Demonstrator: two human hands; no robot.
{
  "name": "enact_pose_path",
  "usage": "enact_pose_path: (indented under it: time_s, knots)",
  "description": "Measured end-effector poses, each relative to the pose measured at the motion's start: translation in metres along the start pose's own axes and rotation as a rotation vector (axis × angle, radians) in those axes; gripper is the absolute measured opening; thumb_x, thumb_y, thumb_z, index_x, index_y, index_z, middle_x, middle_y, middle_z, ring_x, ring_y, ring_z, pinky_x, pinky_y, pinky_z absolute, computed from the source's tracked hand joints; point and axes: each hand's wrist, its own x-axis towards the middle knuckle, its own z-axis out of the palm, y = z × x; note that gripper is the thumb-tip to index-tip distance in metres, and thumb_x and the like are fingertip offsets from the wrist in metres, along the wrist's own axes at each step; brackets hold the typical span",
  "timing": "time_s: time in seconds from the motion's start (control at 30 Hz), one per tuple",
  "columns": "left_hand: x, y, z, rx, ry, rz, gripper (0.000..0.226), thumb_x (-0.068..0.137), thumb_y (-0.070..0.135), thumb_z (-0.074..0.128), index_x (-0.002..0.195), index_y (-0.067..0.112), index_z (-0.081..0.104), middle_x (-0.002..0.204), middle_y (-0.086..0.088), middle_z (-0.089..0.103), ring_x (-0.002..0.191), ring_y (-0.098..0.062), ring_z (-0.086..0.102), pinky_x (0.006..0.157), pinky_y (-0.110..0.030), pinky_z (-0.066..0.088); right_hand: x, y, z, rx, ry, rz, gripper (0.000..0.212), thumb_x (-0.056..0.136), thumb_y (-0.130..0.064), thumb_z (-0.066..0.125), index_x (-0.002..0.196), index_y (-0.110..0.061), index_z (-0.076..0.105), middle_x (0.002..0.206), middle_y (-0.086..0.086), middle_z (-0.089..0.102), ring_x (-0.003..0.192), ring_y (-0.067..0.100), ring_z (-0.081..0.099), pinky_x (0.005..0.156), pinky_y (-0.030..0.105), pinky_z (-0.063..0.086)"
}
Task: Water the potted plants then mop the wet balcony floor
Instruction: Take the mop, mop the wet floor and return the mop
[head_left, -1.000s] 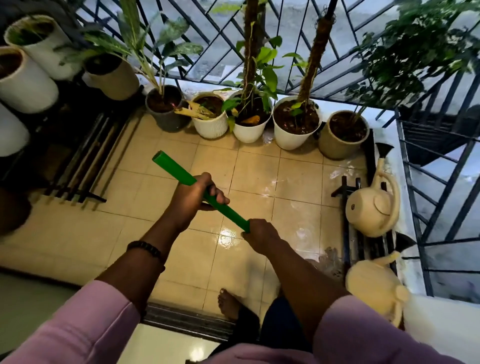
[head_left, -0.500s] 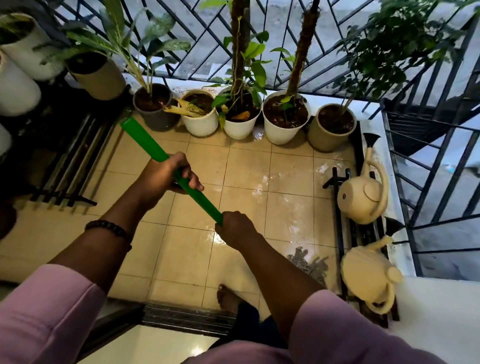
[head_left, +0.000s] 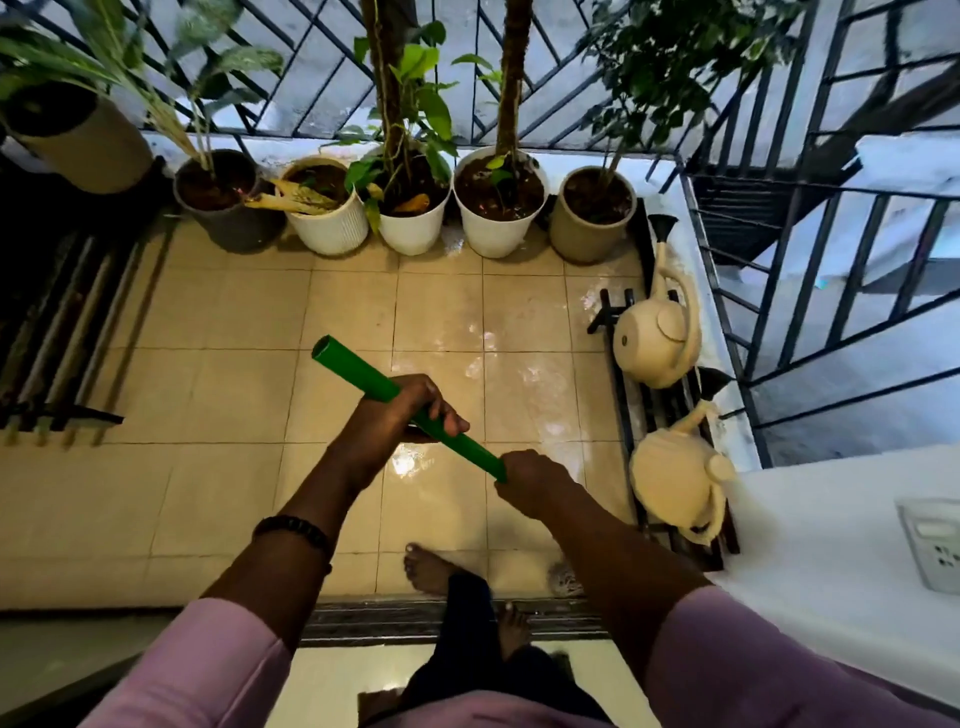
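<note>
Your fingers on the left hand are wrapped round the green mop handle near its top end; your right hand is closed on it lower down, where the handle vanishes behind the fist. Mop head is mostly hidden, maybe the pale bit near the floor's near right corner, can't tell.

Watering looks done: both cream watering cans sit on the black rack along the right edge of the balcony floor. You're in the mopping step. Wet sheen covers the middle and right tiles, up to the potted plants lined along the far edge.

Next move: push strokes toward that wet patch. Room is open in the centre and left; tight at the pots, the rack, your bare foot by the door track at the near edge.
</note>
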Motion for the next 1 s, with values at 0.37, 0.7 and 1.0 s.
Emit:
enact_pose_path:
  time_s: [0.37,0.7,1.0]
  knots:
    - [-0.04,-0.007,0.018,-0.011,0.122,-0.016,0.027,0.095,0.01,0.038,0.07,0.008,0.05,0.071,-0.021,0.065,0.085,-0.037,0.073,0.08,-0.042,0.056,-0.027,0.003,0.027,0.005,0.057,-0.064,0.032,0.097,-0.033,0.05,0.12,-0.01,0.057,0.114,0.013,0.064,0.102,0.03,0.062,0.084,0.036,0.05]
    - [-0.087,-0.012,0.031,-0.078,0.203,-0.061,0.026,0.094,0.007,0.038,0.071,0.005,0.051,0.073,-0.025,0.062,0.084,-0.036,0.072,0.071,-0.03,0.057,-0.052,0.003,0.047,-0.005,0.023,-0.088,0.031,0.096,-0.033,0.051,0.117,-0.011,0.058,0.11,0.014,0.065,0.098,0.031,0.063,0.075,0.032,0.045]
    - [-0.123,-0.019,0.007,-0.118,0.278,-0.117,0.029,0.093,0.005,0.038,0.066,0.008,0.049,0.07,-0.019,0.061,0.078,-0.029,0.071,0.071,-0.031,0.054,-0.061,-0.034,0.072,-0.023,0.046,-0.101,0.024,0.095,-0.028,0.054,0.109,-0.01,0.064,0.102,0.012,0.068,0.09,0.026,0.064,0.069,0.026,0.04]
